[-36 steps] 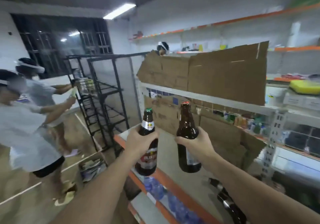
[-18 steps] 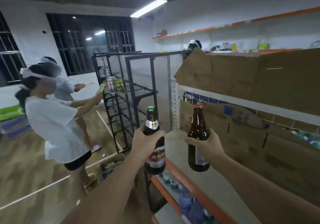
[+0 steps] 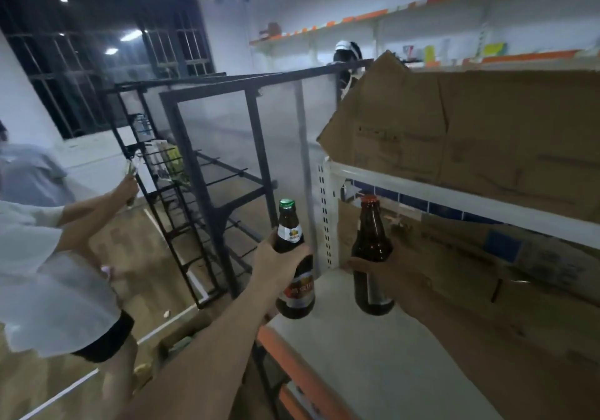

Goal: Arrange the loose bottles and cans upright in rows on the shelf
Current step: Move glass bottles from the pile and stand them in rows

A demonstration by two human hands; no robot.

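The left grip [image 3: 279, 259] is clenched round the upright green-capped bottle [image 3: 287, 224] above the front left corner of the shelf [image 3: 373, 361], while the right grip [image 3: 404, 273] clasps the upright red-capped bottle [image 3: 370, 234] deeper in, nearer the back left corner.

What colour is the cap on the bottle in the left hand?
Green cap, on the brown bottle the left hand grips; clearest in the head view.
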